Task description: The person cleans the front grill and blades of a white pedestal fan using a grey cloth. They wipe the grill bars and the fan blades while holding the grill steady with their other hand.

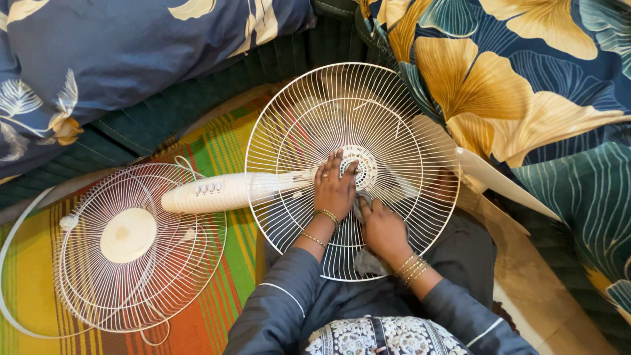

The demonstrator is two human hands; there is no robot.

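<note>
A white wire fan guard (289,125) lies on my lap, still joined to the cream fan body (217,191) that points left. My left hand (334,189) rests flat on the guard beside its round centre hub (362,166), fingers spread. My right hand (382,228) presses a grey cloth (365,261) against the wires just below the hub. Both wrists wear gold bangles.
A second wire guard (131,246) with a cream centre disc lies on the striped mat (223,148) at the left, with a loose white rim ring (13,243) around it. A fan blade (496,181) lies at the right. Floral bedding surrounds the area.
</note>
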